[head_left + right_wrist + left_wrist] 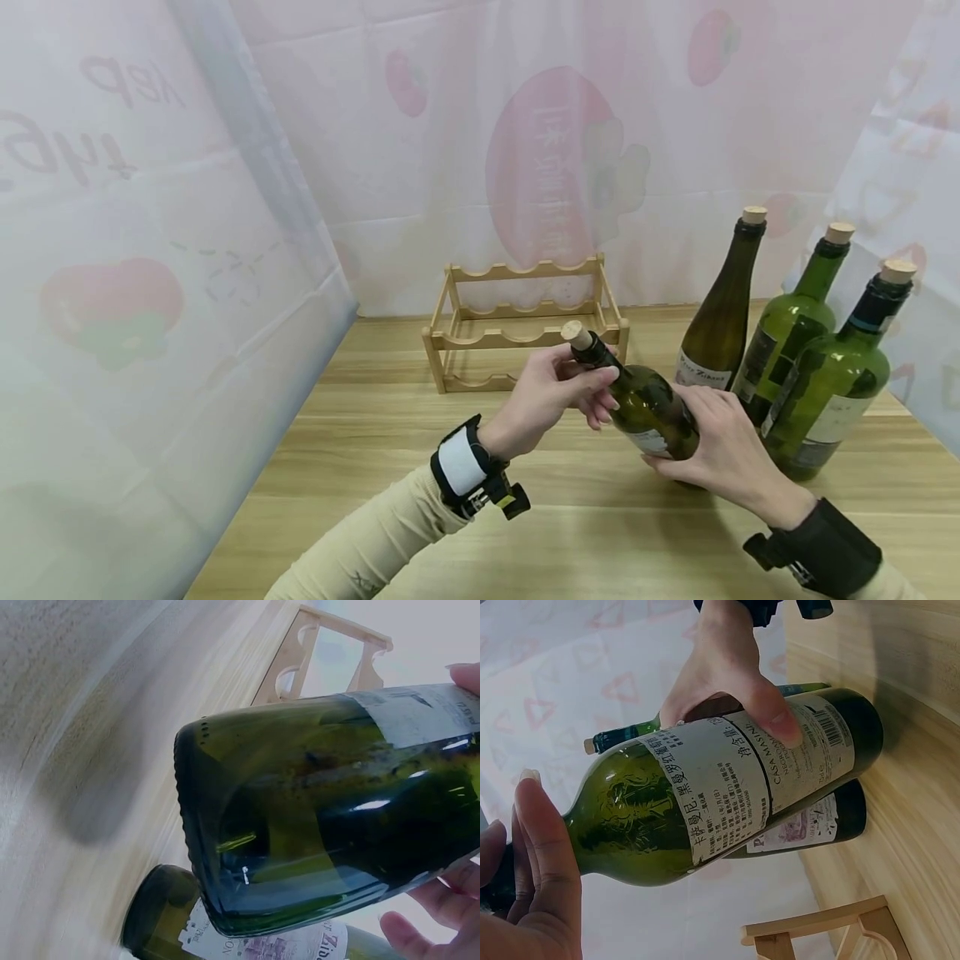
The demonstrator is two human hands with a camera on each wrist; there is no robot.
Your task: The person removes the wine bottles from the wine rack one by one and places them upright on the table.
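Both hands hold one green wine bottle (652, 408), tilted so its corked neck points up and to the left. My left hand (555, 387) grips the dark neck just below the cork (577, 335). Round the body is my right hand (723, 450), its thumb lying across the label (810, 754) in the left wrist view. In the right wrist view the bottle's base (199, 832) hangs over the table, a shadow beneath it. Behind the held bottle stands a brown-green bottle (720, 325) with a white label.
A wooden wine rack (525, 337) with scalloped rails stands at the back, against a printed curtain (420, 167). Two more corked green bottles (795, 333) stand upright at the right, close beside my right hand. The wood-grain table (360, 433) runs below everything.
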